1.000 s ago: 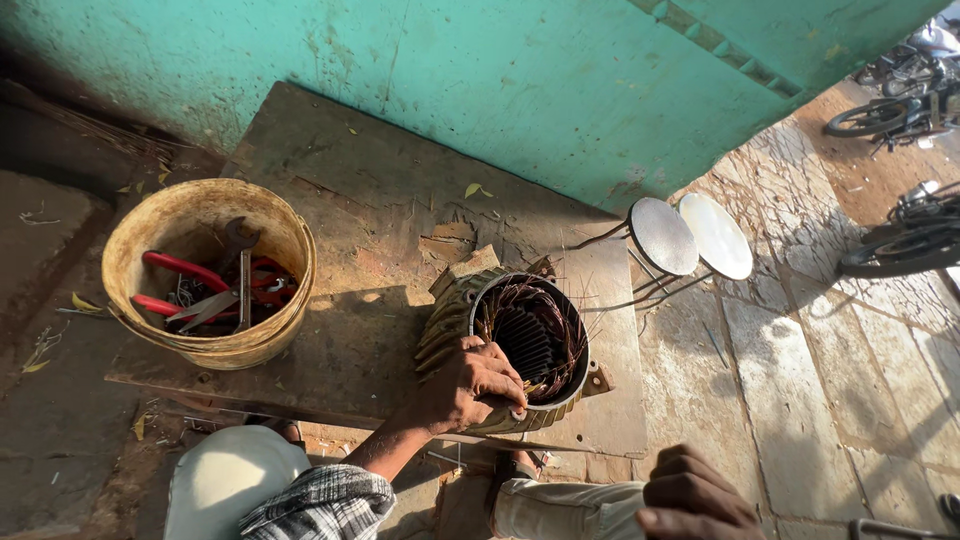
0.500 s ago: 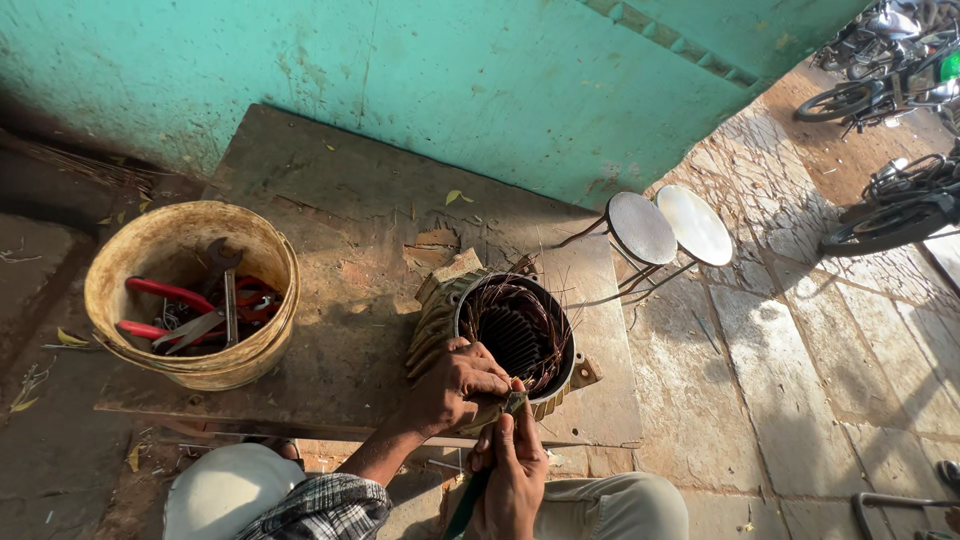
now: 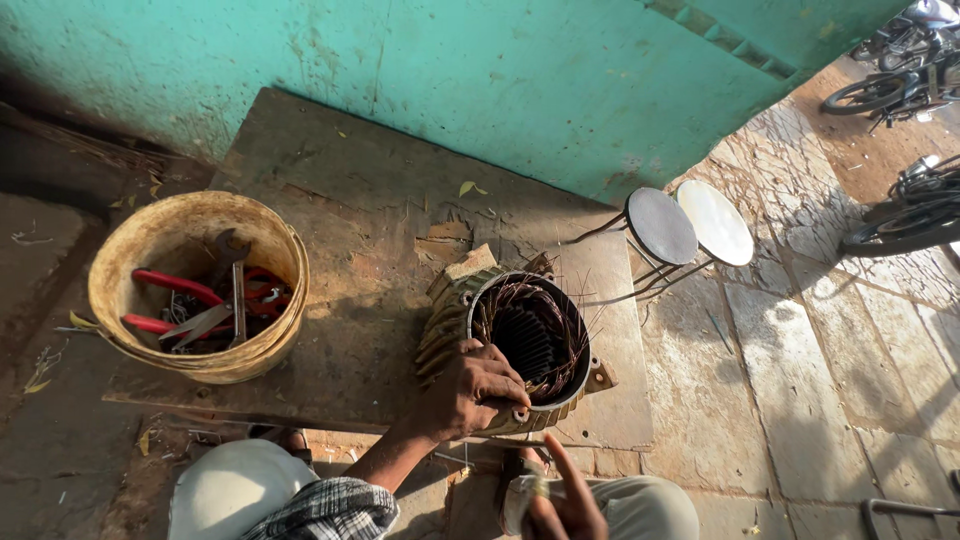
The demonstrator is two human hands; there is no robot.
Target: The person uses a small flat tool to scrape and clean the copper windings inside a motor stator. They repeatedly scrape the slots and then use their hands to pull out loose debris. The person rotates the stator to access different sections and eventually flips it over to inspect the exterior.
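Left hand [image 3: 470, 390] fingers clasp the near rim of the stator [image 3: 520, 350] on the wooden desk [image 3: 380, 220]; right hand [image 3: 560, 500] loosely curled, grip unclear. Bucket [image 3: 200, 290] left; teal wall [image 3: 450, 60] far.

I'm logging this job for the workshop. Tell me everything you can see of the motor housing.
The motor housing is a ribbed metal shell, dull yellowish and grimy, with a round open bore showing dark slots and loose copper wire ends sticking out. A bolt lug juts from its right side. It rests on the worn board, opening tilted up. The left hand grips its near rim.
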